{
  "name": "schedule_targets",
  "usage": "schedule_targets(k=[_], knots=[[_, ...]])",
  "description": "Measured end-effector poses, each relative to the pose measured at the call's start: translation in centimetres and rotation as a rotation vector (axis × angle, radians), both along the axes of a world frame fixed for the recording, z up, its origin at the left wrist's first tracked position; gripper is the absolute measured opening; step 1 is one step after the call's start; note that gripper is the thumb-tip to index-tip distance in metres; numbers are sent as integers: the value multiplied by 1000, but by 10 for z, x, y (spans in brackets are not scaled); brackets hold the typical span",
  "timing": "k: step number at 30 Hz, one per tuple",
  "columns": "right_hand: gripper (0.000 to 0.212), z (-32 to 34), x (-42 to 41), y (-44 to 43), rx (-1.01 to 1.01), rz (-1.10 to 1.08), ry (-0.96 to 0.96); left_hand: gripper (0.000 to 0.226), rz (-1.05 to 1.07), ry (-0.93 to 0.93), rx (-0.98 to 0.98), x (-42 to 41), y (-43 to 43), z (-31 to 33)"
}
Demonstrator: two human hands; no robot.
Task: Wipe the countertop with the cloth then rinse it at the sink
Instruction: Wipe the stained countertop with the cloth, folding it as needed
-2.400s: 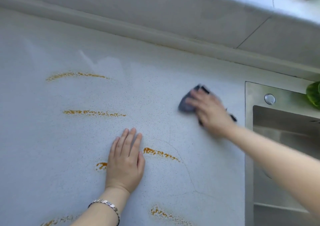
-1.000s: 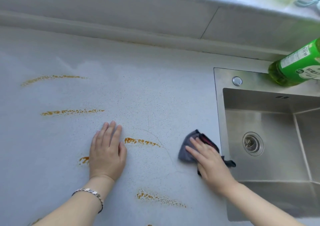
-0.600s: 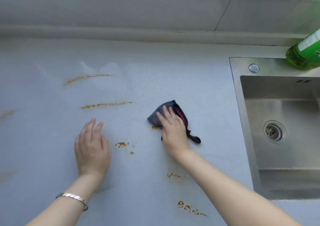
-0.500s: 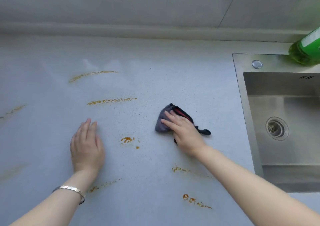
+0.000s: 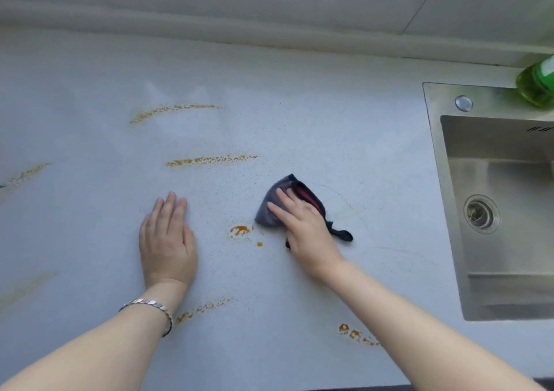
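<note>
Head view: we look down on a pale speckled tabletop (image 5: 329, 120) with both of the person's bare arms reaching in from the lower edge.
Cloth: we see a bunched grey cloth (image 5: 263, 218) with a red and dark fold, lying on the tabletop near the middle, well apart from the sink; a dark tail trails out to its right.
Right hand: the right hand (image 5: 305, 231) lies on top of the cloth with fingers stretched out, pressing it flat to the surface rather than gripping it.
Nearest stain: we find an orange-brown blotch (image 5: 239, 230) just left of the cloth, between the two hands, apart from the fabric.
Left hand: the left hand (image 5: 168, 240) rests palm down on the bare tabletop, fingers straight and close together, holding nothing.
Bracelet: a silver bracelet (image 5: 150, 303) sits on the left wrist.
Other stains: we count orange streaks farther back (image 5: 209, 160) (image 5: 174, 110), one at the far left (image 5: 27, 173), one by the left wrist (image 5: 204, 309), and one under the right forearm (image 5: 356, 335).
Sink: a steel sink (image 5: 451, 210) is set into the tabletop on the right, its drain (image 5: 481, 214) in view.
Bottle: a green bottle (image 5: 536, 87) stands at the back corner of the sink, cut off by the frame edge.
Wall: a light tiled wall (image 5: 269, 6) runs along the back.
</note>
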State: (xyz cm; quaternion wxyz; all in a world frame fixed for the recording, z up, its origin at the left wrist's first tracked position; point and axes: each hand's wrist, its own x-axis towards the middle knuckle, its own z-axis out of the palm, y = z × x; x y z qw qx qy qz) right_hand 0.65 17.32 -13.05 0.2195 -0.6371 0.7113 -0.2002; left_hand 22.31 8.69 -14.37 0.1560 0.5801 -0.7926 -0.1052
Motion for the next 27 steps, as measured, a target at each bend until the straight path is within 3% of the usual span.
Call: schedule_targets(k=[2, 5, 8, 10, 13, 15, 16, 18, 22, 24, 27], knots=[[58, 0, -50, 9, -12, 42, 19, 44, -11, 1, -20, -1, -2, 0], [53, 10, -127, -4, 30, -409, 46, 43, -14, -8, -40, -1, -2, -1], [53, 8, -127, -35, 100, -787, 124, 42, -16, -17, -56, -1, -2, -1], [55, 4, -85, -47, 27, -721, 116, 43, -12, -23, -49, -1, -2, -1], [57, -7, -18, -4, -39, -140, 82, 43, -9, -26, -51, -1, -2, -1], [55, 1, -29, 26, -6, 176, 94, 43, 1, -20, -49, -2, -2, 0], [54, 3, -52, 30, -11, 231, 106, 43, 3, -19, -55, -2, -2, 1], [53, 7, -102, 19, -1, 55, 196, 42, 6, -21, -70, -2, -2, 1], [52, 11, -128, -28, 165, -627, 237, 42, 12, -30, -66, -2, -1, 1], [49, 8, -96, -35, 138, -629, 222, 43, 10, -36, -44, -3, -1, 2], [57, -2, -38, 2, 2, -208, 153, 45, 20, -49, -11, -5, 0, 5]])
